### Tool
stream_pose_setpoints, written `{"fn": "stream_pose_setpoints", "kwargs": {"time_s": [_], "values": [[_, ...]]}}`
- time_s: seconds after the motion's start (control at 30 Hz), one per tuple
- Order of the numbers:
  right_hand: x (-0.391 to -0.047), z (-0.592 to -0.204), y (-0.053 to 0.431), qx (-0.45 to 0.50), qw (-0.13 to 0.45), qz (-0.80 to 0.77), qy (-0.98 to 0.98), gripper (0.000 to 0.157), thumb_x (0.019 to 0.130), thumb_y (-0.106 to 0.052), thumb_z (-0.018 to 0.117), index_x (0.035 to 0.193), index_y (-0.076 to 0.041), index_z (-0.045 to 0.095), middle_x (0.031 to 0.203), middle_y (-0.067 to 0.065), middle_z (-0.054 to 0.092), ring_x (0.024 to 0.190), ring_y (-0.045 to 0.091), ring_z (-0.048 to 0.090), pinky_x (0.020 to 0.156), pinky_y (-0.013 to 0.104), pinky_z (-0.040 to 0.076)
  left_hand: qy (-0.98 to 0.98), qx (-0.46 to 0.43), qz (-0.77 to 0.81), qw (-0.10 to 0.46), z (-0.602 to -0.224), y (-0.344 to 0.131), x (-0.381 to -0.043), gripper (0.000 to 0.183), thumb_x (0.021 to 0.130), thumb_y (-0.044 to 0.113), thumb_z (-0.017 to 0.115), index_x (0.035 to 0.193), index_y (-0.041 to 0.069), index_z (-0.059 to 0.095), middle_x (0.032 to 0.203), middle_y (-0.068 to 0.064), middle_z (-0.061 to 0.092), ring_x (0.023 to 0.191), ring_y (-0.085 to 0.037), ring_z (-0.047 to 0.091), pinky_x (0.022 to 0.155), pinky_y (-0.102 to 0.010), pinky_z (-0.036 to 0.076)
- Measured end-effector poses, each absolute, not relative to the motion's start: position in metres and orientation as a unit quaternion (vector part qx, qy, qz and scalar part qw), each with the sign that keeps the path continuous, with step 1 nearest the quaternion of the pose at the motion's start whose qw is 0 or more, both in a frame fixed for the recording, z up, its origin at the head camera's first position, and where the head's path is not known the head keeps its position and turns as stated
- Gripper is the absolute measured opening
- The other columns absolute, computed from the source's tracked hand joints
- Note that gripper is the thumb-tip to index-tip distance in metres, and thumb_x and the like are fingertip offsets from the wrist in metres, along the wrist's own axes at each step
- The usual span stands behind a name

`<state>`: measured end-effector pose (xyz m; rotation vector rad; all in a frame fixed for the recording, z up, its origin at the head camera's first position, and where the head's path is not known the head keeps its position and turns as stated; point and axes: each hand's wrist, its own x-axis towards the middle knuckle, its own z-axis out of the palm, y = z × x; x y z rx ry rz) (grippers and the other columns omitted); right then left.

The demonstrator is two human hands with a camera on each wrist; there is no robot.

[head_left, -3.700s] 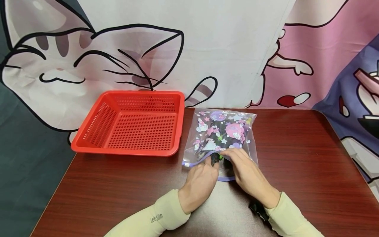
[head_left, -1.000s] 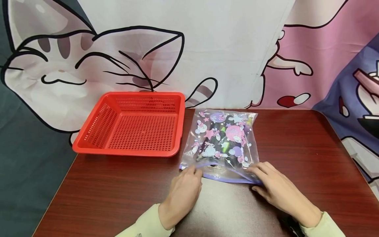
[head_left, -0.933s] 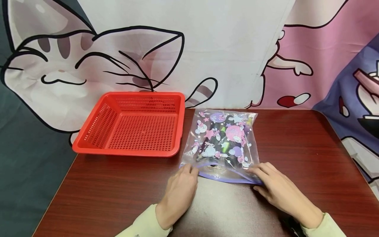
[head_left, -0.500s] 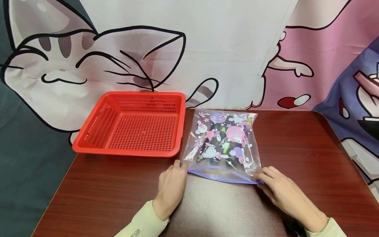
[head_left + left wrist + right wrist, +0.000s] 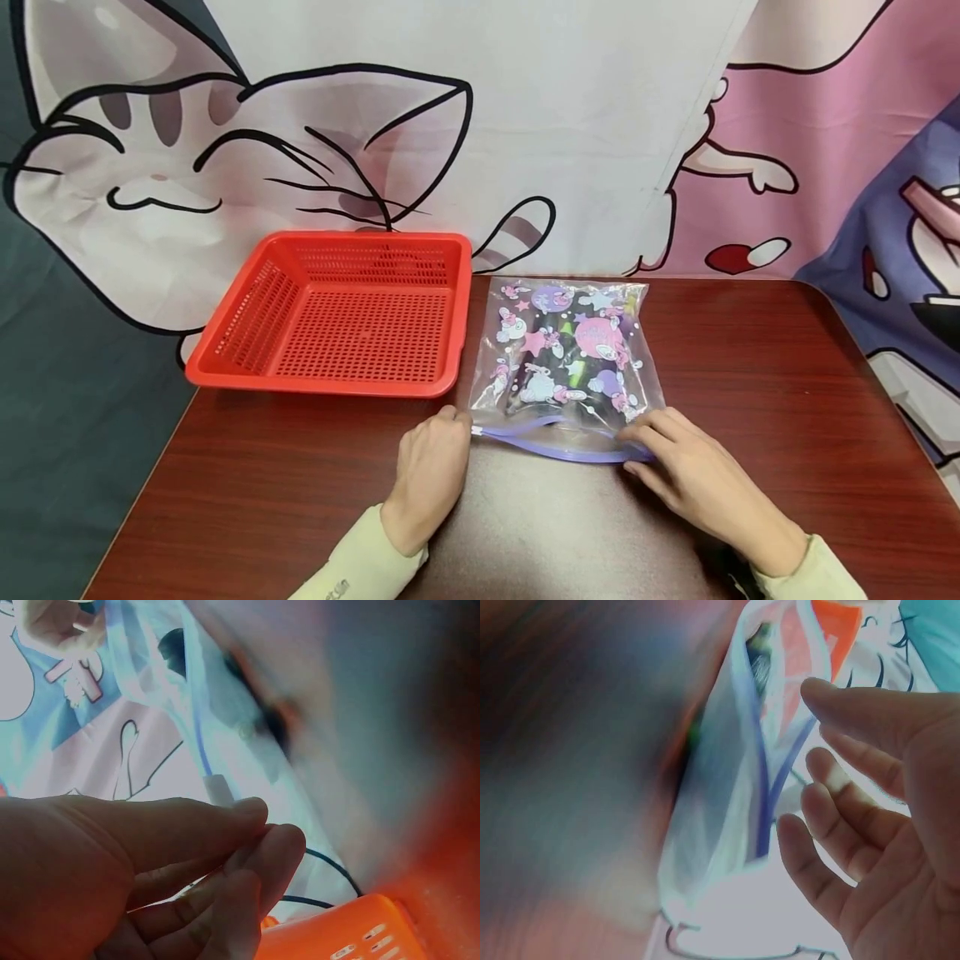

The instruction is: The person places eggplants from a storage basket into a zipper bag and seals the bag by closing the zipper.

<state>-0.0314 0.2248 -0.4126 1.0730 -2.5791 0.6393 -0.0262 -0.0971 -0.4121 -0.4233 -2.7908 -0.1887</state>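
Note:
A clear plastic slider zip bag (image 5: 536,387), printed with pink, purple and white cartoon figures, lies flat on the table. Dark and green contents, whose kind I cannot tell, show through it. Its purple-edged mouth gapes toward me. My left hand (image 5: 431,475) pinches the left end of the mouth between thumb and forefinger, beside the white slider (image 5: 477,431), which also shows in the left wrist view as a slider (image 5: 217,789). At the mouth's right end is my right hand (image 5: 697,479); in the right wrist view its relaxed fingers (image 5: 840,825) are spread, with nothing between them.
A red perforated plastic basket (image 5: 360,333) stands left of the bag on the brown wooden table (image 5: 787,400). Behind the table hangs a cloth (image 5: 600,125) with cartoon animals. A dark object lies under the right wrist.
Both hands have come out from the bag's mouth to its two ends. The left moved left to the slider end; the right has just shifted slightly left. The front edge's bend has changed.

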Motion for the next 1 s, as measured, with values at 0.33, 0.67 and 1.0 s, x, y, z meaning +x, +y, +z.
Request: {"fn": "stream_pose_setpoints", "kwargs": {"time_s": [0.33, 0.67, 1.0], "values": [[-0.037, -0.408, 0.170, 0.422, 0.191, 0.274, -0.843, 0.027, 0.104, -0.032, 0.052, 0.107, -0.011, 0.070, 0.110, -0.001, 0.063, 0.103, 0.018, 0.058, 0.091, 0.031, 0.042, -0.975, -0.148, -0.081, 0.142, -0.399, -0.096, -0.026, 0.029, 0.084, -0.008, 0.061, 0.061, 0.010, 0.058, 0.063, 0.000, 0.050, 0.053, -0.022, 0.061, 0.043, -0.039, 0.046], [-0.046, -0.408, 0.129, 0.453, 0.206, 0.270, -0.824, 0.033, 0.106, -0.031, 0.045, 0.107, -0.008, 0.069, 0.109, 0.001, 0.063, 0.105, 0.021, 0.060, 0.096, 0.036, 0.045, -0.974, -0.135, -0.105, 0.147, -0.390, -0.095, -0.028, 0.034, 0.085, 0.001, 0.066, 0.056, 0.014, 0.053, 0.062, 0.005, 0.054, 0.051, -0.020, 0.060, 0.042, -0.038, 0.045], [-0.053, -0.406, 0.108, 0.442, 0.227, 0.250, -0.831, 0.026, 0.104, -0.026, 0.053, 0.107, -0.006, 0.069, 0.107, 0.004, 0.066, 0.102, 0.021, 0.062, 0.093, 0.038, 0.049, -0.970, -0.146, -0.125, 0.150, -0.387, -0.097, -0.031, 0.034, 0.083, 0.007, 0.074, 0.059, 0.017, 0.053, 0.062, 0.007, 0.051, 0.052, -0.019, 0.060, 0.042, -0.037, 0.044]]}}
